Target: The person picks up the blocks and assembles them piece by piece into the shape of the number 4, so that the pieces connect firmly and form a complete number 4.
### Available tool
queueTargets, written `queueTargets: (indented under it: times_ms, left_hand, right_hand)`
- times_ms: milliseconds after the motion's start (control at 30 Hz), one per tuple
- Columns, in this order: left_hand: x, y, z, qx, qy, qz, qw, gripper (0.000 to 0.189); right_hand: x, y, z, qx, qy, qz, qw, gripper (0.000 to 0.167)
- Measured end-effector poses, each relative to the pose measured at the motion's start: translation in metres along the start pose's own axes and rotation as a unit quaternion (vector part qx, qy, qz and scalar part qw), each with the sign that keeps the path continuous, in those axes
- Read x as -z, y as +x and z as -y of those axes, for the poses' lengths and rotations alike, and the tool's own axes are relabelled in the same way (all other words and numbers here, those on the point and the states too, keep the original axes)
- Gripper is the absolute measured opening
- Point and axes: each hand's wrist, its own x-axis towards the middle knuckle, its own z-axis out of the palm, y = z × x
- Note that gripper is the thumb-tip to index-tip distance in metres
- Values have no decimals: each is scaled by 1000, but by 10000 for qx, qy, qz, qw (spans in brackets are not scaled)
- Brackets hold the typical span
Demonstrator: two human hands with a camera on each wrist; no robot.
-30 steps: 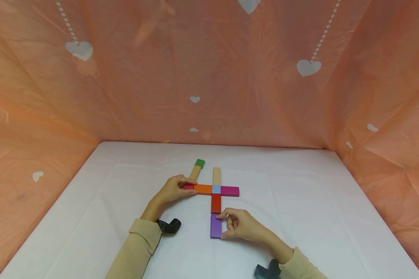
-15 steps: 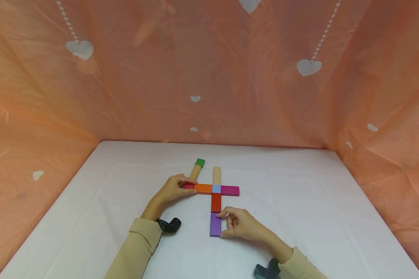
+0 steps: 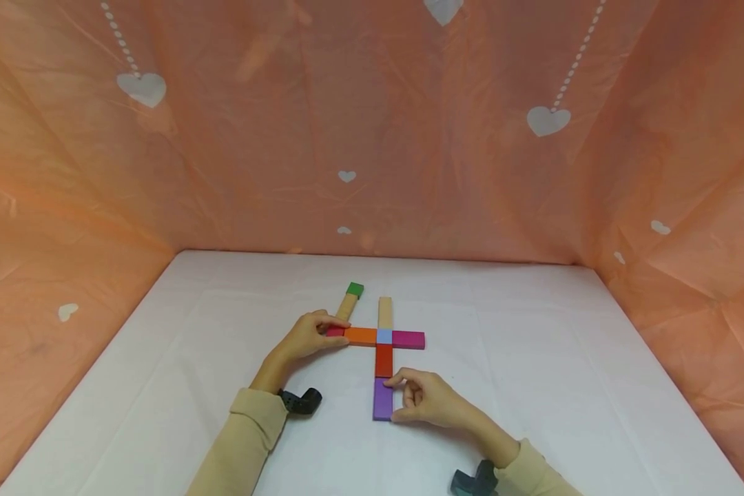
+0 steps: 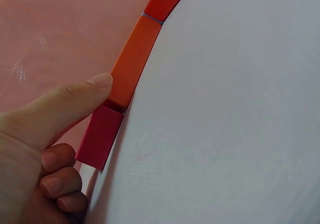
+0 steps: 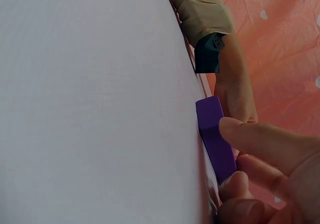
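Note:
My right hand (image 3: 428, 399) pinches a purple block (image 3: 382, 401), forefinger at its far end and thumb at its near right corner. The purple block's far end meets a red block (image 3: 384, 360). At the left, my left hand (image 3: 310, 336) pinches the left end of an orange block (image 3: 360, 336) between thumb and forefinger. A crimson block (image 4: 100, 138) butts against that end and is partly hidden by the hand in the head view. The orange block's right end meets a small light blue block (image 3: 384, 336), with a magenta block (image 3: 408, 339) beyond it.
A plain wooden block (image 3: 385, 313) extends back from the light blue one. Another wooden piece (image 3: 346, 307) slants away behind my left hand, topped by a green block (image 3: 355, 289). White cloth covers the table (image 3: 533, 365); orange sheeting (image 3: 372, 138) encloses its back and sides.
The purple block has slid slightly away from me, closing the thin gap to the red block, my right hand moving with it. My left hand stays in place.

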Motion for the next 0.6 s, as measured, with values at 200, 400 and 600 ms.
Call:
queueTargets:
  times_ms: [200, 400, 600]
  left_hand:
    - [1, 0, 0, -38, -30, -25, 10000, 31]
    - [2, -1, 3, -104, 38, -93, 9999, 30]
    - [0, -1, 7, -167, -26, -120, 9998, 30]
  right_hand:
    - [0, 1, 0, -24, -44, -36, 10000, 40]
    - [-1, 3, 0, -20, -71, -15, 10000, 41]
    - [-2, 3, -2, -56, -51, -46, 10000, 41]
